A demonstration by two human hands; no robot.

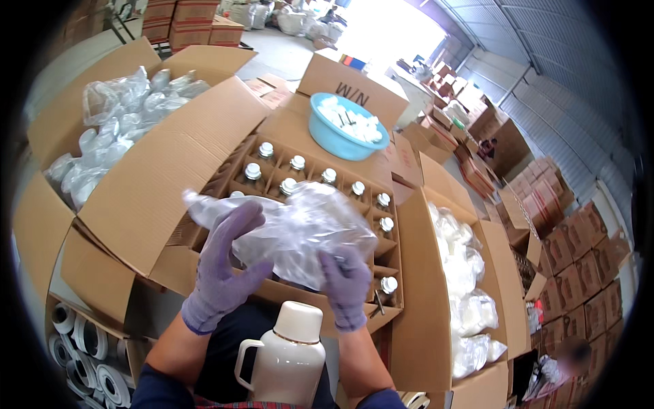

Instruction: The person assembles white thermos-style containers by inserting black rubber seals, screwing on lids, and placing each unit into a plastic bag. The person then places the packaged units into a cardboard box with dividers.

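Both my hands wear pale purple gloves. My right hand (346, 283) pinches a clear plastic bag (310, 228) at its lower right; what the bag holds, if anything, is blurred. My left hand (225, 266) is at the bag's left side, thumb and fingers wide apart, with part of the bag behind them. Under the bag stands a divided cardboard box (390, 258), its cells holding several upright bottle-like items with white tops (298, 162). Just below my hands, between my forearms, is a cream jug-shaped flask (289, 365) with a side handle.
A light blue basin (344, 136) of small white pieces sits beyond the divided box. Left, an open carton (177, 174) holds clear bagged items; right, another carton (426, 300) holds white bagged items. White ring-shaped parts (109, 382) fill a box at lower left. A person (558, 371) is at far right.
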